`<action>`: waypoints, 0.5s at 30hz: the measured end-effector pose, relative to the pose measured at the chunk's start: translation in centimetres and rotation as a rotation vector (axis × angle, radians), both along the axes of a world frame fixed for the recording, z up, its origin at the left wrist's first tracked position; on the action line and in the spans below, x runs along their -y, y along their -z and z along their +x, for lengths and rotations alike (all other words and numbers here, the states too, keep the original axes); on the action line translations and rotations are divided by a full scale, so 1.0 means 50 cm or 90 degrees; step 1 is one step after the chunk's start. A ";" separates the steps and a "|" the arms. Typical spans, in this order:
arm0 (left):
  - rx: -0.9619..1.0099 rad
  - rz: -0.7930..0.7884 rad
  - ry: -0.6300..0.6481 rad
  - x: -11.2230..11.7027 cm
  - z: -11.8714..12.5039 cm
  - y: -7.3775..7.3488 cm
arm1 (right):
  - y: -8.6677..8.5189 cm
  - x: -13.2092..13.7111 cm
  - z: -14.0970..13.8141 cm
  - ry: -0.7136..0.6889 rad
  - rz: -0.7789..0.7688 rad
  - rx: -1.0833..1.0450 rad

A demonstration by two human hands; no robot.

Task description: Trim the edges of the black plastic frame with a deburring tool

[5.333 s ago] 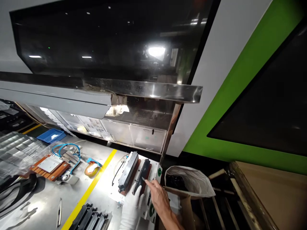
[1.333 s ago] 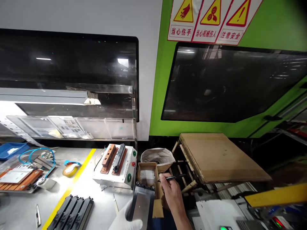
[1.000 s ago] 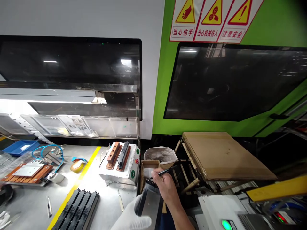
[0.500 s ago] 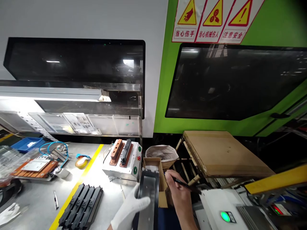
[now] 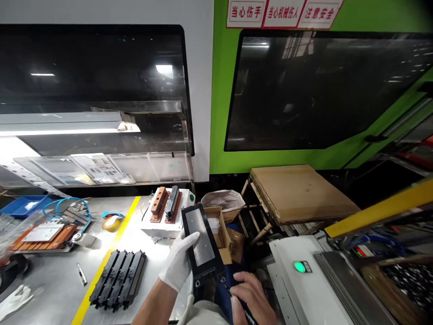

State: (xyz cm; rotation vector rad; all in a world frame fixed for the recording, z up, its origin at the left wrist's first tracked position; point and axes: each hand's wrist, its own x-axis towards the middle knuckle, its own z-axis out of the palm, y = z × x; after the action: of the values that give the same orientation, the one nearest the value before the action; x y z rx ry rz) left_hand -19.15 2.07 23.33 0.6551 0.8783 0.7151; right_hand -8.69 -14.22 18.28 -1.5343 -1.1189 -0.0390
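Observation:
My left hand (image 5: pixel 178 262), in a white glove, grips a black rectangular plastic frame (image 5: pixel 204 241) with a grey see-through panel, its thumb over the near face. The frame is tilted, lower end toward me. My bare right hand (image 5: pixel 253 295) is closed around a slim black-handled tool (image 5: pixel 249 317). The tool's thin tip is at the frame's lower right corner; whether it touches I cannot tell. On the metal bench to the left lie several long black plastic parts (image 5: pixel 118 280), side by side.
A white fixture box (image 5: pixel 158 229) bears a brown block and a black part. Beyond the frame are an open carton (image 5: pixel 225 241) and a lined bin (image 5: pixel 225 201). At right stand a white machine (image 5: pixel 297 289) with a green light and a yellow bar (image 5: pixel 379 210). A pen-like cutter (image 5: pixel 81 274) lies on the bench.
The frame has turned, its lower end now swung right toward my right hand. My right hand has moved down, bringing the tool to the frame's lower corner. The view has shifted down and right.

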 end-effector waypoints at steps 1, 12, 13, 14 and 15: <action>-0.004 -0.002 0.004 0.001 0.004 -0.004 | -0.001 0.001 0.006 -0.010 0.002 -0.002; -0.016 -0.015 -0.008 0.006 0.032 -0.006 | -0.003 0.009 0.030 -0.038 -0.039 0.013; -0.019 -0.012 -0.008 0.007 0.034 -0.006 | -0.005 0.007 0.028 -0.051 -0.032 0.025; -0.019 -0.008 -0.008 0.007 0.036 -0.007 | -0.007 0.004 0.024 -0.071 -0.023 0.041; -0.016 -0.004 -0.010 0.008 0.039 -0.010 | -0.008 0.000 0.020 -0.094 -0.016 0.060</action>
State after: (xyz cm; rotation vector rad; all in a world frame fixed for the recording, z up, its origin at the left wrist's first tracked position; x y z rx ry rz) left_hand -17.18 1.65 23.82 0.6532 0.9088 0.7188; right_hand -7.67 -14.23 18.68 -1.4813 -1.3099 0.0028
